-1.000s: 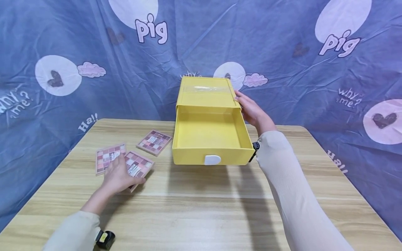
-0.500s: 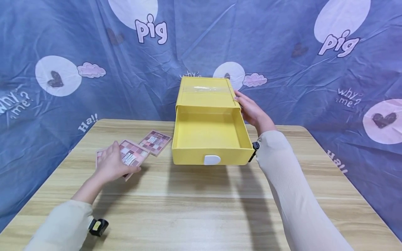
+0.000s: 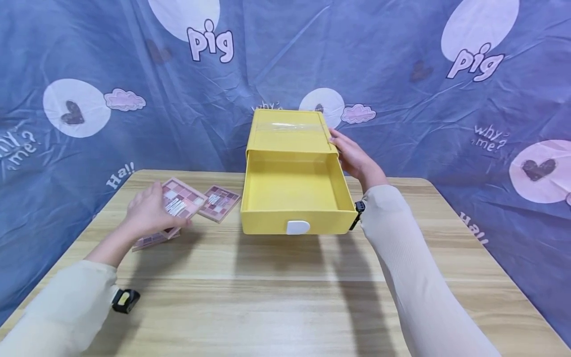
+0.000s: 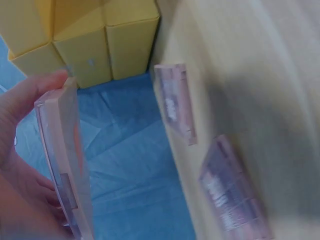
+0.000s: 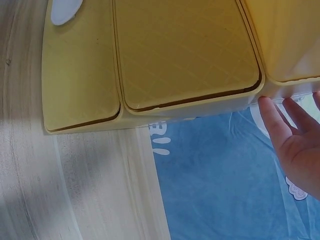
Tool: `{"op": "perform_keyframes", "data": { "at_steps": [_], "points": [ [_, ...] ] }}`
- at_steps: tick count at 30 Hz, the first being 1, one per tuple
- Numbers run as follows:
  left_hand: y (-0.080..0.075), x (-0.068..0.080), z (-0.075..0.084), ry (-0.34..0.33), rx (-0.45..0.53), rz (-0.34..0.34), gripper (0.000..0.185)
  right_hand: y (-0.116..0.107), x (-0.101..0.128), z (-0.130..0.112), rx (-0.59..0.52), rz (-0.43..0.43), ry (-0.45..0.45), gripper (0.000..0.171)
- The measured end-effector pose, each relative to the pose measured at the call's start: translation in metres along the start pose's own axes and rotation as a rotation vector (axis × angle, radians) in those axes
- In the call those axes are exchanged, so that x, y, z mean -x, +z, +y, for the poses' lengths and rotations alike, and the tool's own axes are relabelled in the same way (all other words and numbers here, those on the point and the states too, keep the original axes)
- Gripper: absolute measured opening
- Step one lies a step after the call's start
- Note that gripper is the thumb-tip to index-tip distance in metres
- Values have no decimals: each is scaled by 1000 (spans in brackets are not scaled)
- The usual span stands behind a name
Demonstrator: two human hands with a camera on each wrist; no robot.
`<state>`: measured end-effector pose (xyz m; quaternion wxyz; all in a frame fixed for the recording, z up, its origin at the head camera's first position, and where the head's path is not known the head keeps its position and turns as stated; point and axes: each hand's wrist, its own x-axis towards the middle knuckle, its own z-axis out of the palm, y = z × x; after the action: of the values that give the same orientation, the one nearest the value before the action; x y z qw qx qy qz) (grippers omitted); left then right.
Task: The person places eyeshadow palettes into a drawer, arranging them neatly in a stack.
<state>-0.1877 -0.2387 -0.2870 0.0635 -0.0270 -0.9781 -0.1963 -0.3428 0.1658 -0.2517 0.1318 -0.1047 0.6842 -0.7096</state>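
Wood-grain table (image 3: 276,297) w/ yellow drawer box (image 3: 292,148), blue printed cloth backdrop (image 3: 379,59).

Lighting's bright and even, probably from overhead. The yellow box (image 3: 294,178) and both arms throw soft shadows toward the viewer on the worktop (image 3: 285,297). Head view is sharp but bends at the edges, fisheye style. Left wrist view is badly smeared with motion blur; right wrist view is fairly clear, slightly soft.

drawer box (image 3: 290,136) mid-table (image 3: 285,297), drawer (image 3: 294,198) pulled forward, 2 palettes (image 3: 220,203) lying left of it
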Motion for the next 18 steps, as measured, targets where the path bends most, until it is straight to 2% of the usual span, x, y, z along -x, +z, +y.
{"op": "perform_keyframes", "data": {
  "at_steps": [9, 18],
  "points": [
    [-22, -16, 15, 65, -7, -11, 117, 0, 1, 1, 3, 6, -4, 51],
    [-42, -32, 30, 155, -39, 13, 109, 0, 0, 2, -1, -7, -16, 51]
  ]
}}
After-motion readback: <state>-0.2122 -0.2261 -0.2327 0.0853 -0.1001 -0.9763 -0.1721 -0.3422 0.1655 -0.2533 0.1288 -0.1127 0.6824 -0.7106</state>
